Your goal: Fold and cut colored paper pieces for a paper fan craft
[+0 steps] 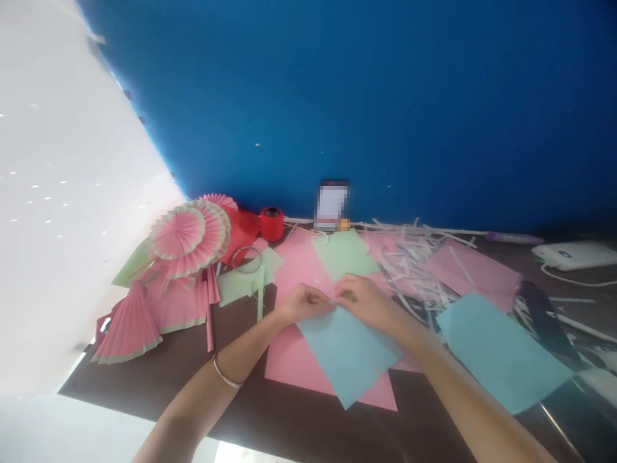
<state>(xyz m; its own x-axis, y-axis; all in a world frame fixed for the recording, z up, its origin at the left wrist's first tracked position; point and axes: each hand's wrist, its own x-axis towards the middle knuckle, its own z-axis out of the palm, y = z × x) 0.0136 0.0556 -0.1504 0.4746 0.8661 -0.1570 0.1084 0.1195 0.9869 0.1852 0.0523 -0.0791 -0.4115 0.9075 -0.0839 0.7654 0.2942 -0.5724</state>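
A light blue sheet of paper (349,360) lies turned cornerwise over a larger pink sheet (294,360) on the dark table. At its far corner, my left hand (306,303) pinches the paper between thumb and fingers. My right hand (364,299) grips the same corner from the other side, its fingertips close to the left ones. The fingers cover the corner itself, so I cannot tell whether it is folded. Just beyond my hands is a pale green sheet (344,251).
Pleated pink paper fans (178,231) are heaped at the left, near a red tape roll (272,224) and a metal ring (247,258). White paper strips (414,270) tangle at the right, beside another blue sheet (506,350). A white device (576,255) sits at the far right.
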